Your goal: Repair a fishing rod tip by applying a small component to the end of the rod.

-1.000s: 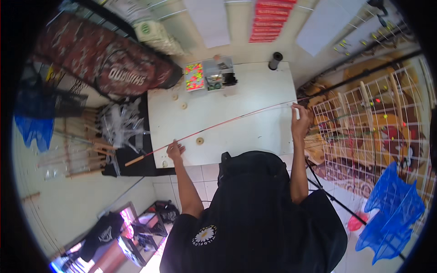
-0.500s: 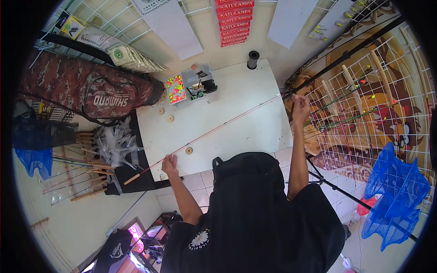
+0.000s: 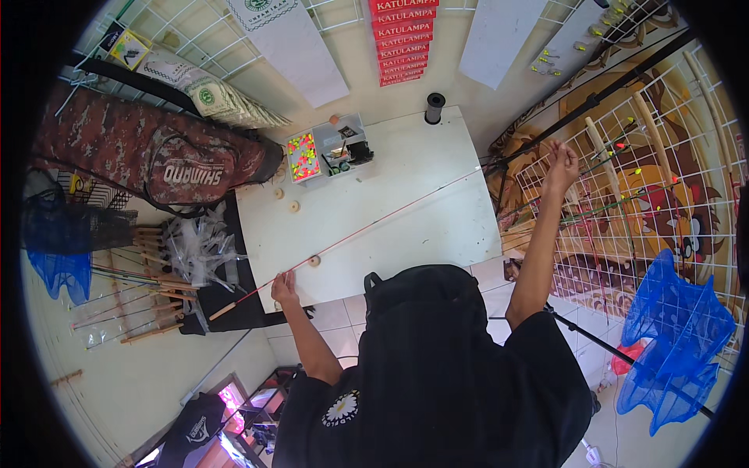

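A thin red fishing rod (image 3: 360, 230) slants over the white table, its wooden handle (image 3: 223, 311) past the near left edge. My left hand (image 3: 285, 288) is closed around the rod just above that handle. Beyond the rod's tip, off the table's right side, my right hand (image 3: 562, 168) is raised with its fingers pinched together. Whether a fine line runs between those fingers is too small to tell. Against the rod, close to my left hand, lies a small pale disc with a hole (image 3: 314, 260).
Two similar discs (image 3: 294, 206) lie farther back, near a clear divided box (image 3: 320, 172) of bright beads and small tools. A black spool (image 3: 434, 108) stands at the far edge of the table (image 3: 406, 273). A wire rack (image 3: 663, 195) with rods rises at right, a camouflage bag (image 3: 117, 148) at left.
My right hand has moved right and away from the rod's tip. The disc beside the rod has shifted slightly left. My left hand stays at the rod near the handle.
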`<state>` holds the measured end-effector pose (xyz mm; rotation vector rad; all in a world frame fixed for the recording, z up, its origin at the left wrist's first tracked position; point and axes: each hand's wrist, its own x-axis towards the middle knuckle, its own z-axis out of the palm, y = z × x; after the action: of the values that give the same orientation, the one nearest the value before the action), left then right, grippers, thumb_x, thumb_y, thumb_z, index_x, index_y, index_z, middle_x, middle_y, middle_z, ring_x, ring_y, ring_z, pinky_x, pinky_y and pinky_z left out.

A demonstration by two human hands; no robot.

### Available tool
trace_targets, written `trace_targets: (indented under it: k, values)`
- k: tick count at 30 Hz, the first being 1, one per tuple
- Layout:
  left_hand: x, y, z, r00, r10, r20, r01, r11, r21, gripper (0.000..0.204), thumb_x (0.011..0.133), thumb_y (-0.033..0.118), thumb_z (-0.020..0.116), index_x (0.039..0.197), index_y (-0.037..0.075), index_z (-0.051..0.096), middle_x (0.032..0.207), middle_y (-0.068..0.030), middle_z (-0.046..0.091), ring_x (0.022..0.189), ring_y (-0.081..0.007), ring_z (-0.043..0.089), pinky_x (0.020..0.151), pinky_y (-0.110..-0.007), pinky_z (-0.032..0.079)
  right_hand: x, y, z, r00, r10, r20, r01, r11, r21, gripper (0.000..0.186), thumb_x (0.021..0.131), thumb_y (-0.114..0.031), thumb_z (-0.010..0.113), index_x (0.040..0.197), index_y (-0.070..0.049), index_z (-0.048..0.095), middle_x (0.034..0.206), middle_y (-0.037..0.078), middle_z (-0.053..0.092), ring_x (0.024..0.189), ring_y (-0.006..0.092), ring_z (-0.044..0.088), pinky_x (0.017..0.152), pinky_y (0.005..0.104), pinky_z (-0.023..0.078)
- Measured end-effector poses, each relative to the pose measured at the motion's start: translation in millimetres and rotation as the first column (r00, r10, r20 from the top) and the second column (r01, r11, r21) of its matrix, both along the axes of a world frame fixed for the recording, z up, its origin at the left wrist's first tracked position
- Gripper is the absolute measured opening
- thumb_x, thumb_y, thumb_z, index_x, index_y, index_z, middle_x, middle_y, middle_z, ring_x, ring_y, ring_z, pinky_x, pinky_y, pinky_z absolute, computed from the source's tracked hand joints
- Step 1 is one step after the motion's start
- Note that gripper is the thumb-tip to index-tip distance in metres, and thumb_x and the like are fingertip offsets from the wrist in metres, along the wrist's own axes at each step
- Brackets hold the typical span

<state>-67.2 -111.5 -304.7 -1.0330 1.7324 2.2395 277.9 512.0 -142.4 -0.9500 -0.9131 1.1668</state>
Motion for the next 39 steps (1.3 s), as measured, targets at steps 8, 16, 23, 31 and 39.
trace_targets:
  k: [8,16,23,31,39]
  values:
    - [-5.9,4.5,-12.9,1.0,-0.002,-0.014,0.003,0.998,0.061,0.022,0.09,0.003,0.06,0.104,-0.011,0.052,0.097,-0.0196,0.061,0.088,-0.0378,0.066,0.079,-0.045,0.063,16.9,20.5,12.4,1.0,-0.004,-0.008,0.004,0.998,0.058,0.018,0.094,-0.009,0.06,0.103,0.003,0.051,0.105,0.02,0.063,0.099,0.0283,0.064,0.094,0.0378,0.053]
    - [2.2,26.3,-17.1,0.999,0.025,-0.043,-0.016,0.978,0.206,0.027,0.09,0.005,0.059,0.111,-0.005,0.046,0.103,-0.0254,0.058,0.093,-0.0422,0.064,0.081,-0.052,0.061,-5.8,-62.9,9.2,0.881,0.253,0.399,-0.297,0.954,0.05,0.018,0.095,-0.014,0.061,0.101,0.002,0.06,0.099,0.012,0.065,0.098,0.018,0.064,0.092,0.0307,0.052]
    - [11.6,39.9,4.6,0.993,-0.027,-0.116,0.042,0.991,0.126,0.036,0.089,0.002,0.062,0.116,0.0,0.039,0.109,-0.0231,0.057,0.096,-0.041,0.063,0.084,-0.048,0.059,-51.0,-156.1,-2.6,0.545,0.472,0.693,-0.628,0.778,-0.036,0.009,0.092,-0.007,0.062,0.096,0.001,0.063,0.089,0.006,0.066,0.084,0.0119,0.062,0.079,0.0254,0.048]
    - [6.6,28.7,-12.2,0.991,-0.13,-0.003,0.13,0.99,0.047,0.037,0.085,0.004,0.068,0.11,-0.001,0.041,0.102,-0.0254,0.06,0.085,-0.0418,0.067,0.072,-0.049,0.063,-65.5,-205.2,-2.8,0.413,0.46,0.786,-0.746,0.666,0.002,0.008,0.086,-0.004,0.066,0.092,0.0,0.065,0.089,0.011,0.068,0.082,0.0223,0.065,0.078,0.0326,0.05]
    - [7.9,31.7,-3.4,0.922,-0.357,0.148,0.387,0.85,-0.357,0.031,0.087,0.031,0.071,0.091,0.003,0.057,0.072,-0.0132,0.066,0.053,-0.0203,0.066,0.044,-0.029,0.056,-61.3,-214.4,-9.8,0.293,0.336,0.895,-0.787,0.616,0.027,0.009,0.081,-0.006,0.068,0.089,-0.003,0.065,0.092,0.01,0.064,0.096,0.0295,0.056,0.085,0.0398,0.044]
